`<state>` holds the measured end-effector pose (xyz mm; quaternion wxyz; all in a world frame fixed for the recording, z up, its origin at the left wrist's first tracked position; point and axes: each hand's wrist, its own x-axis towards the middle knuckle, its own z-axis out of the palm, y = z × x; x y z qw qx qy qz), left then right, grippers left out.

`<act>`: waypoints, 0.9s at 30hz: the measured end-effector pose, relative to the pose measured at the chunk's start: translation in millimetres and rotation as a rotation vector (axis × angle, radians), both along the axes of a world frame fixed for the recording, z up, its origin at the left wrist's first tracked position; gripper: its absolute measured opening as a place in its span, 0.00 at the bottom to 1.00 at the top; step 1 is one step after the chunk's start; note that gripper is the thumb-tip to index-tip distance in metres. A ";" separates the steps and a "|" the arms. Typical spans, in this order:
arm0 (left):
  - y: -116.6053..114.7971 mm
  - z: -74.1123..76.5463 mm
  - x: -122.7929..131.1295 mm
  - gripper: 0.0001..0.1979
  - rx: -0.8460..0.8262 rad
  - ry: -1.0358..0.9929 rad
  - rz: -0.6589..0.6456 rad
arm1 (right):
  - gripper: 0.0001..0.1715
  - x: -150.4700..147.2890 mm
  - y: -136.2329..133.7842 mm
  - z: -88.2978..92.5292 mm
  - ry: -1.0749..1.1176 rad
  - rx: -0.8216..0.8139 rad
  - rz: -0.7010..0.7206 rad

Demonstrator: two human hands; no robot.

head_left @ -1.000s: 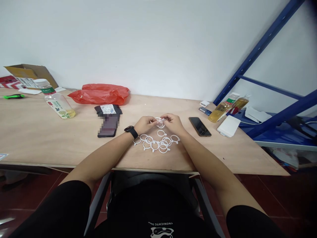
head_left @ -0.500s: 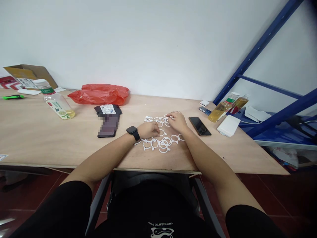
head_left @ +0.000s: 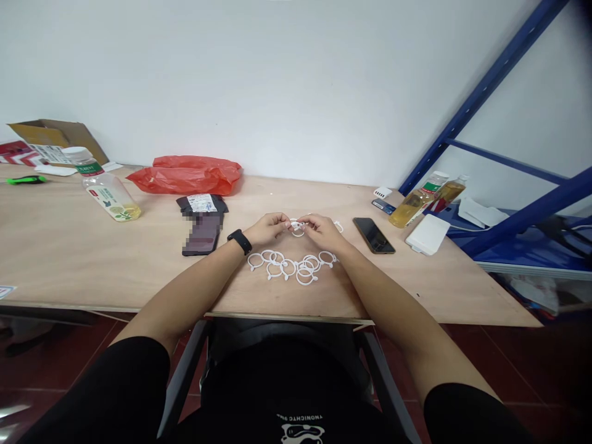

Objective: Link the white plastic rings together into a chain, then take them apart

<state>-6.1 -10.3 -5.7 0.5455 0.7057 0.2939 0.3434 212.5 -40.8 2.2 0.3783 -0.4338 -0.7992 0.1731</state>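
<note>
Several white curtain rings (head_left: 288, 267), each with a small round eyelet, lie overlapping in a loose row on the wooden table (head_left: 277, 299). Above that row my two hands have come close together. The fingertips of my left hand (head_left: 268, 229) are closed in a pinch at the left side of a small cluster of white rings (head_left: 296, 232). My right hand (head_left: 322, 232) pinches at the right side of the same cluster. How the rings between the fingers are joined is too small to tell. Another white ring (head_left: 340, 227) shows just beyond my right hand.
A phone (head_left: 374, 235) and a white case (head_left: 427, 235) lie to the right, near drink bottles (head_left: 414, 203). Leftward are a dark pouch (head_left: 202, 231), a red plastic bag (head_left: 187, 176) and a tilted bottle (head_left: 110, 194). A blue metal rack (head_left: 504, 161) stands right.
My left hand has moved up and slightly left, uncovering rings in the near row. My right hand has drawn slightly nearer, and both now meet at the cluster of rings.
</note>
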 end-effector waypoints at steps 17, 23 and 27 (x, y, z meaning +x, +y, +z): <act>-8.4 4.2 6.2 0.24 0.256 0.062 0.072 | 0.11 -11.4 -8.5 2.2 0.146 0.033 -0.010; -15.1 3.3 9.4 0.24 0.199 0.109 -0.018 | 0.10 -12.0 -7.0 0.2 0.137 0.089 -0.027; -17.9 2.5 11.6 0.23 0.166 0.106 -0.056 | 0.08 -15.7 -9.2 2.7 0.102 0.073 -0.060</act>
